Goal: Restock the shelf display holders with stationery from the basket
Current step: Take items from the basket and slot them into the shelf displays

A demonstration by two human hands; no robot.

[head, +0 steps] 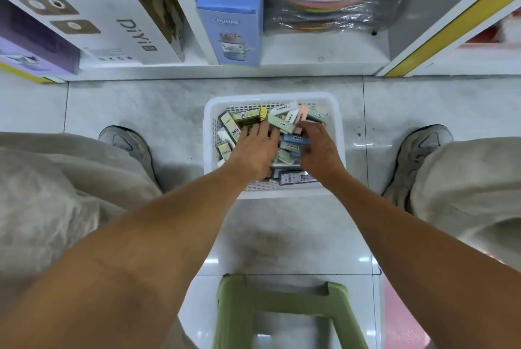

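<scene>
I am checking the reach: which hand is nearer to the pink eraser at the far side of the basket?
Right. The right hand has its fingertips just beside the pink eraser; the left hand lies further left, over the yellow-green boxes.

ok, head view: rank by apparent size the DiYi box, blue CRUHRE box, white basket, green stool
1. DiYi box
2-3. white basket and green stool: look alike; stool nearer the camera and cropped, so unranked
4. blue CRUHRE box
</scene>
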